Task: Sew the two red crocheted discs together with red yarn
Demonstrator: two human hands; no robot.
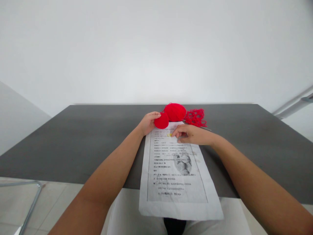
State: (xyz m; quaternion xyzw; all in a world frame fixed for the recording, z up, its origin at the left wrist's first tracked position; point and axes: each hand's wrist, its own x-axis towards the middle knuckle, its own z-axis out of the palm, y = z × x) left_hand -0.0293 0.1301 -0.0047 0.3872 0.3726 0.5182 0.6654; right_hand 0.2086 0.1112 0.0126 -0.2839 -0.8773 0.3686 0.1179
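In my left hand (147, 122) is a red round crocheted piece (161, 121), pinched by its left edge between thumb and fingers, above the top of a printed sheet. The fingers of my right hand (185, 134) are curled together over the sheet, their tips at a small yellow loop (169, 134), too small to make out well. Under both hands lies the printed paper sheet (171, 182), with lines of text and a dark picture; its lower end hangs over the table's near edge. Just beyond the hands sits a ball of red yarn (175, 112).
A loose tangle of red yarn (195, 117) lies right of the ball, with a thin metal hook or needle (205, 128) beside it. The dark grey table (73, 143) reaches back to a white wall (156, 58). A metal frame (31, 205) stands at lower left.
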